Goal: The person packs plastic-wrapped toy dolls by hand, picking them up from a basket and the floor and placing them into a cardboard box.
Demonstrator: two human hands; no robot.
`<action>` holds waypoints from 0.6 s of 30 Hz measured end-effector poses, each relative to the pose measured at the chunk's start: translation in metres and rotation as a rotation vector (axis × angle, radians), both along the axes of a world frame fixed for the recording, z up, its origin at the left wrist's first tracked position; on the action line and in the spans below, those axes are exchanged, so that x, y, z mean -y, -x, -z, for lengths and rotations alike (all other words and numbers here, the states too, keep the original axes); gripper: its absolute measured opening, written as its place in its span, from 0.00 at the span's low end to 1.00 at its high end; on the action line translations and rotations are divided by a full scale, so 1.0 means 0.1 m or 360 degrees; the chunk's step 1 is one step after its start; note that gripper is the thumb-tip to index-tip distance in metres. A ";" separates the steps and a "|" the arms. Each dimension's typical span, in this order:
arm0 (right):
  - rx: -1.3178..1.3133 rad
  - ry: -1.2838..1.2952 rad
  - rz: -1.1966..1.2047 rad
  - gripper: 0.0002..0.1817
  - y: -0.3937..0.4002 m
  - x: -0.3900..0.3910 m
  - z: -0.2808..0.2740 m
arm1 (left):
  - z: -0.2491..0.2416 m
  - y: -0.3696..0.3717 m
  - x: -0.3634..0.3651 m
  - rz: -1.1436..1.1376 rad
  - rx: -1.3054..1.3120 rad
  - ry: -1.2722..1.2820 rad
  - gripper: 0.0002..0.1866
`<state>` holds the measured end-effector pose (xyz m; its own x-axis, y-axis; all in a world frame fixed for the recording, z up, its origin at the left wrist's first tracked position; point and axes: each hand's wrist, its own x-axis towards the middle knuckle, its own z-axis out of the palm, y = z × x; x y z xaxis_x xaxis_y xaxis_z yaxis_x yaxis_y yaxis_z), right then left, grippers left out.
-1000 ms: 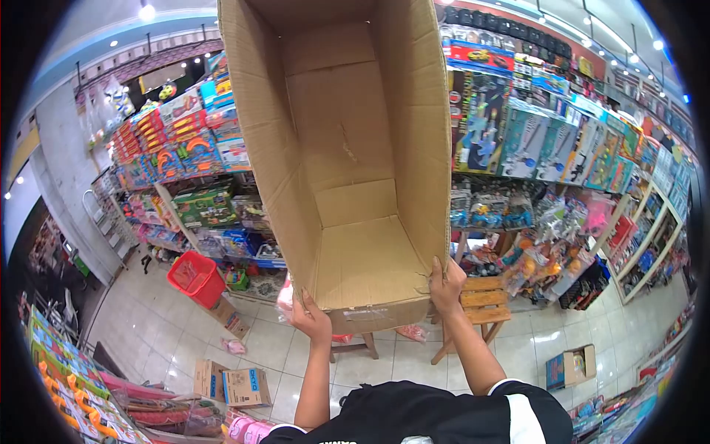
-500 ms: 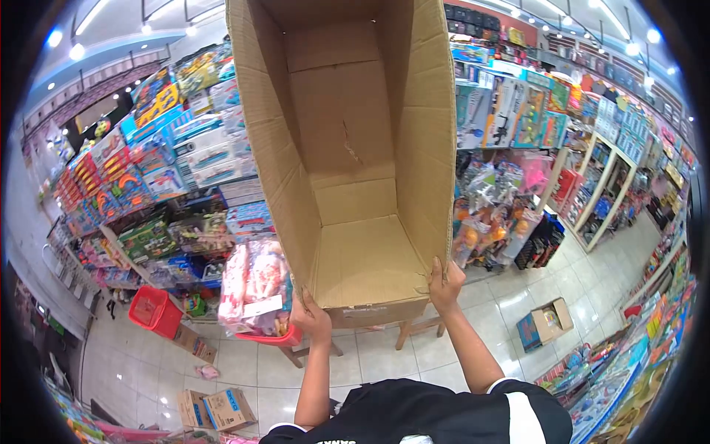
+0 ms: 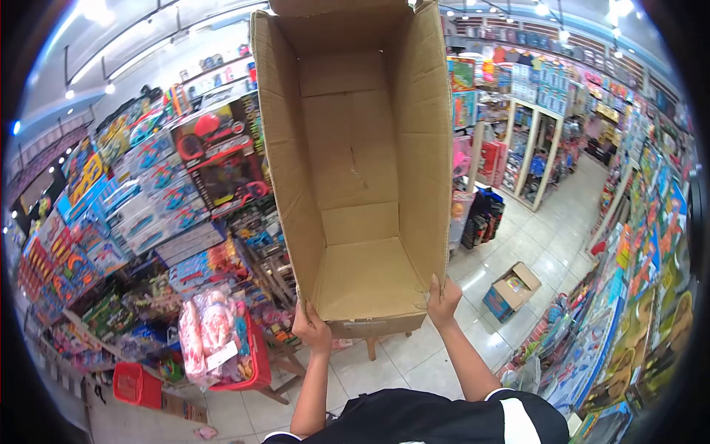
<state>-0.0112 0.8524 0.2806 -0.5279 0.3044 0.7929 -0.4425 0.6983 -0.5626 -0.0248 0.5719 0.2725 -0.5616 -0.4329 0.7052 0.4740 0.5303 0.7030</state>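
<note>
A large open cardboard box fills the middle of the view, its hollow inside facing me and nothing in it. At its lower left corner, my left hand is closed on the edge. My right hand grips the lower right corner, thumb over the rim. Both forearms reach up from the bottom of the view, holding the box raised in front of me.
Shelves of packaged toys stand at the left. A red basket holding bagged toys rests on a wooden stool; another red basket is further left. An open carton lies on the tiled floor at the right, near hanging goods.
The view has turned to the right, so shelves, baskets and carton appear further left. Both hands still hold the box, which sits slightly lower in view.
</note>
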 end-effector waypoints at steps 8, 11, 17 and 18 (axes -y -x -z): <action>-0.0002 0.0059 0.0319 0.09 -0.34 -0.36 0.16 | 0.15 0.22 -0.42 0.0293 0.0070 0.0080 0.14; -0.0003 0.0078 0.0432 0.10 -0.43 -0.40 0.26 | 0.15 0.30 -0.53 0.0363 0.0064 0.0111 0.14; 0.0030 0.0238 0.0491 0.12 -0.62 -0.31 0.48 | 0.34 0.39 -0.53 0.0475 0.0113 0.0215 0.16; 0.0072 0.0267 0.0520 0.12 -0.64 -0.27 0.51 | 0.35 0.41 -0.51 0.0521 0.0132 0.0232 0.16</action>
